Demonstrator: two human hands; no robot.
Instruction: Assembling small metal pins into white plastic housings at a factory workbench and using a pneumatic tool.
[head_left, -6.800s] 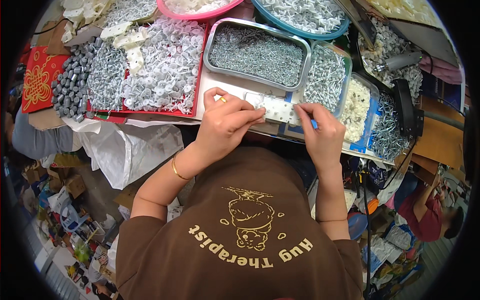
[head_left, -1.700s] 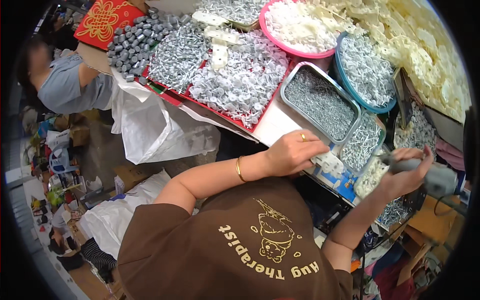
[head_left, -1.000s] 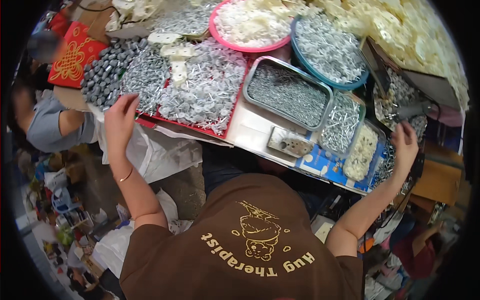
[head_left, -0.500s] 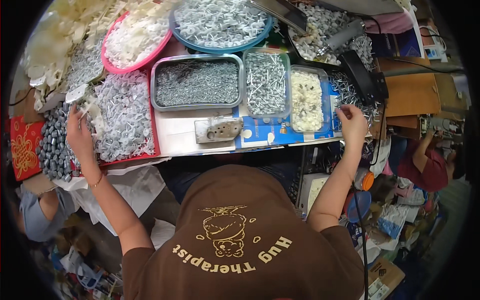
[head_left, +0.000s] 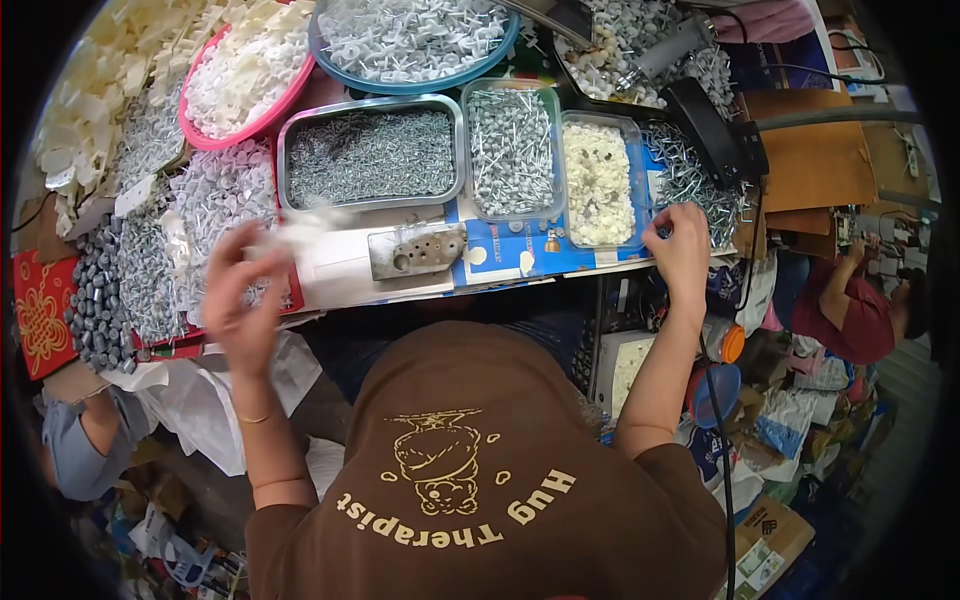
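My left hand (head_left: 245,300) is raised over the table's front edge, smeared by motion, its fingers closed on a blurred whitish plastic piece (head_left: 308,232). Behind it spreads a heap of white plastic clips with nails (head_left: 215,200) in a red-edged tray. A metal block with a row of holes (head_left: 417,250) lies on the table in front of me. My right hand (head_left: 682,250) is at the front right, thumb and fingers pinched together; whatever they hold is hidden. Beside it are a clear box of small cream pieces (head_left: 598,185) and a pile of loose screws (head_left: 690,170).
A metal tray of small nails (head_left: 370,155) and a clear box of larger nails (head_left: 512,150) stand mid-table. Farther back are a pink basin (head_left: 190,115) and a blue basin (head_left: 420,86), both full. A black device (head_left: 705,130) stands right. Other people sit at both sides.
My left hand has come from the far-left heaps toward the metal block, bringing the whitish piece. My right hand stays pinched near the screws. The view has shifted slightly.
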